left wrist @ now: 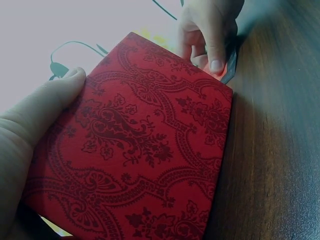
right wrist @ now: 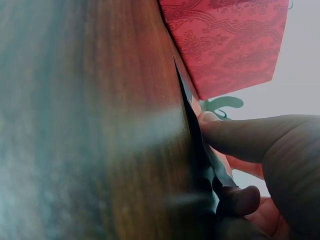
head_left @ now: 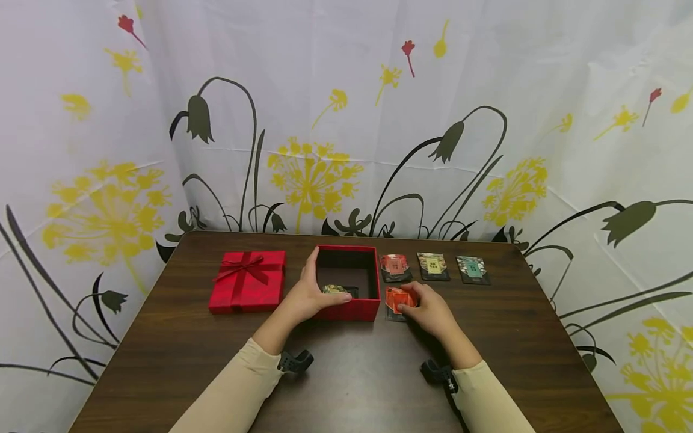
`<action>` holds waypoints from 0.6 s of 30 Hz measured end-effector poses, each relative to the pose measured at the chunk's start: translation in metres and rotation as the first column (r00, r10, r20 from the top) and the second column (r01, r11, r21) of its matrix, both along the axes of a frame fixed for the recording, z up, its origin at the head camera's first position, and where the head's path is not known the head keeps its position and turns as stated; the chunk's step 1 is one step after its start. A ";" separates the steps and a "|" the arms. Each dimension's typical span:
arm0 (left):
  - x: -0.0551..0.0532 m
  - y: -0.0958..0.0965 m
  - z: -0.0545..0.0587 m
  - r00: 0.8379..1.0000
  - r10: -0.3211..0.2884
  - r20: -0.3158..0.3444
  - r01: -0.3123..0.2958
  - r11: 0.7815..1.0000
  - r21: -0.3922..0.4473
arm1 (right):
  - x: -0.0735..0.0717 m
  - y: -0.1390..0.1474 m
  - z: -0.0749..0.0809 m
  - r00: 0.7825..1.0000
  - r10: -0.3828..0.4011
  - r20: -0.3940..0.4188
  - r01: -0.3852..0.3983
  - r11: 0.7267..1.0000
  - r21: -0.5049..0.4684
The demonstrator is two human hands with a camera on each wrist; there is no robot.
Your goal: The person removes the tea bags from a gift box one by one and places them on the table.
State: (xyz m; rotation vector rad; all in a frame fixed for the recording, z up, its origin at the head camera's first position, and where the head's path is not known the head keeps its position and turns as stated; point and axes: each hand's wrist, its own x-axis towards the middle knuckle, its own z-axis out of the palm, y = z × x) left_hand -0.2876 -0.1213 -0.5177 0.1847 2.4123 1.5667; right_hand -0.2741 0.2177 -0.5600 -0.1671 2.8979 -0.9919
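An uncovered red gift box (head_left: 346,311) with a dark inside stands on the table, and a patterned side of it fills much of the left wrist view. My left hand (head_left: 308,296) holds it at the left side, thumb over the front rim. Inside, near the front, lies a green-and-yellow packet (head_left: 334,289), partly behind the thumb. To the right of the box, my right hand (head_left: 430,310) pinches an orange-red flat sachet (head_left: 397,299) at its right edge. In the right wrist view, the thumb rests on the sachet (right wrist: 196,106), low over the wood.
Left of the box lies a red lid (head_left: 222,294) with a ribbon bow. Behind the right hand, a row holds a red sachet (head_left: 396,267), a yellow-labelled sachet (head_left: 433,266) and a teal-labelled sachet (head_left: 473,269). A flower-printed cloth (head_left: 346,120) hangs behind the wooden table (head_left: 514,349).
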 end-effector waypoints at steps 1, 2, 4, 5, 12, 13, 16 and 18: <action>0.001 0.001 0.000 1.000 0.000 -0.001 0.000 1.000 -0.002 | 0.000 0.000 -0.001 1.000 0.001 -0.007 -0.001 1.000 0.005; 0.001 0.001 0.000 1.000 0.001 -0.001 -0.001 1.000 -0.003 | 0.000 0.001 -0.001 1.000 -0.001 -0.011 0.001 1.000 0.005; 0.002 0.002 0.000 1.000 0.003 -0.001 -0.003 1.000 -0.002 | 0.000 0.001 -0.001 1.000 -0.009 -0.007 0.009 1.000 0.006; 0.002 0.002 0.000 1.000 0.002 -0.001 -0.002 1.000 -0.003 | 0.000 0.001 -0.001 1.000 -0.013 -0.004 0.013 1.000 0.008; 0.001 0.002 0.000 1.000 0.000 -0.016 0.000 1.000 -0.002 | 0.003 -0.001 0.001 0.999 -0.031 0.006 0.031 0.999 -0.012; 0.001 0.002 0.000 1.000 -0.001 -0.019 0.001 1.000 -0.001 | 0.003 -0.001 0.001 0.999 -0.032 0.005 0.032 0.999 -0.018; 0.001 0.002 0.000 1.000 -0.005 -0.022 0.005 1.000 0.004 | 0.003 0.001 0.000 1.000 -0.028 0.005 0.029 0.999 -0.032; 0.002 0.002 0.000 1.000 -0.006 -0.019 0.006 1.000 0.006 | 0.003 0.002 0.000 1.000 -0.025 0.007 0.025 0.999 -0.035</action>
